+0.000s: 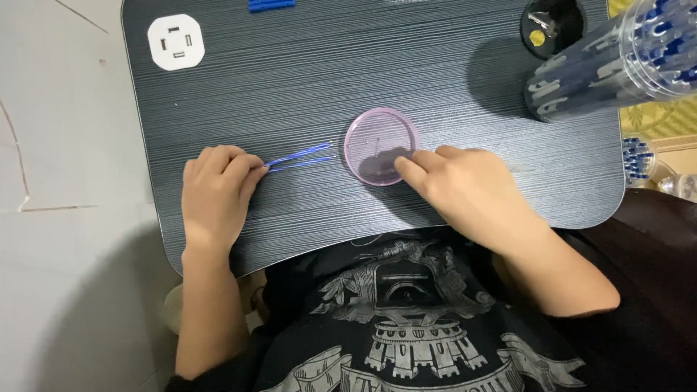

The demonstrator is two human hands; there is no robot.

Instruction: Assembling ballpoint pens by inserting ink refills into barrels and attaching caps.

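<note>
Nearest the camera, a black printed shirt (406, 319) is seen below the edge of the dark ribbed worktop (305, 72), with both forearms laid across that edge.

At the left, the left hand (215, 194) rests on the worktop with its grip narrowed to a pinch on the near ends of two thin blue rods (301, 157), which look like pen refills. The rods run out rightward from the grip, slightly spread, with their far tips just short of a round pink translucent lid (380, 146). To the right of the rods, the right hand (465, 190) is set with index finger and thumb reaching onto the lid's near-right edge; whether anything small is pinched there cannot be told, as the fingertips cover it.

Risks are judged as follows. The rods are held only at one end, so a loosened pinch could let them roll or cross over. The shallow lid could be tipped or slid by pressure on its rim, and any tiny parts in it scattered. The clear jar (617, 62) lying tilted beyond the right grip could roll if the worktop were jolted.

Counted: two blue rods in the left grip, one pink lid, one white socket plate (175, 41) far beyond the left grip, one black cup holder (553, 25), one tilted clear jar of blue pieces, and a second clear container (639, 156) off the worktop's right edge.
</note>
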